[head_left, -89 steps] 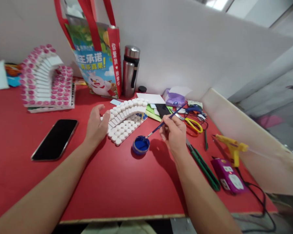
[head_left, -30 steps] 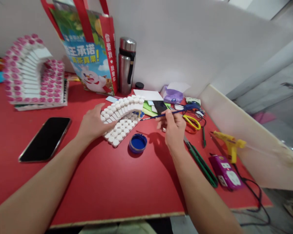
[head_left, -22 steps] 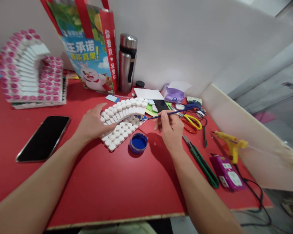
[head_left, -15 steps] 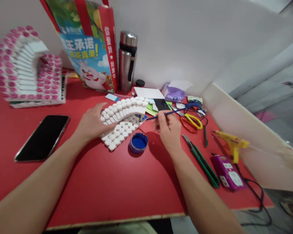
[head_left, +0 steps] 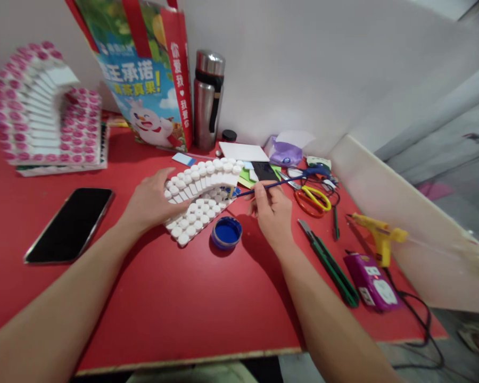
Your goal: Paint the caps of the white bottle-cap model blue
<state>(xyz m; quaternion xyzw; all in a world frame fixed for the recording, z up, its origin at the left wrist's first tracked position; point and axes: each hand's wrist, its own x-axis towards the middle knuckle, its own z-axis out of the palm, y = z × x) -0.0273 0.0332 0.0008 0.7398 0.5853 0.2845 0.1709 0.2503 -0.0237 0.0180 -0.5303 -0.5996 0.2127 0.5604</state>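
A white model made of bottle caps and card strips [head_left: 201, 194] lies on the red table [head_left: 191, 303]. My left hand [head_left: 149, 201] rests against its left side, fingers curved round the edge, steadying it. My right hand [head_left: 271, 210] pinches a thin blue paintbrush [head_left: 281, 183]. The brush tip touches the model's right end, where a few caps are blue. A small round cap of blue paint [head_left: 226, 233] sits just in front of the model, between my hands.
A black phone [head_left: 69, 223] lies at the left. A pink-capped model [head_left: 43, 111], a printed bag [head_left: 147, 80] and a steel flask [head_left: 206, 98] stand at the back. Scissors [head_left: 311, 199], a green knife [head_left: 329, 263], a yellow glue gun [head_left: 377, 236] and a purple box [head_left: 369, 282] lie on the right.
The brush left the paint cap and moved up to the model's right end. My left hand closed in on the model's left side. In the last half second, almost nothing moved.
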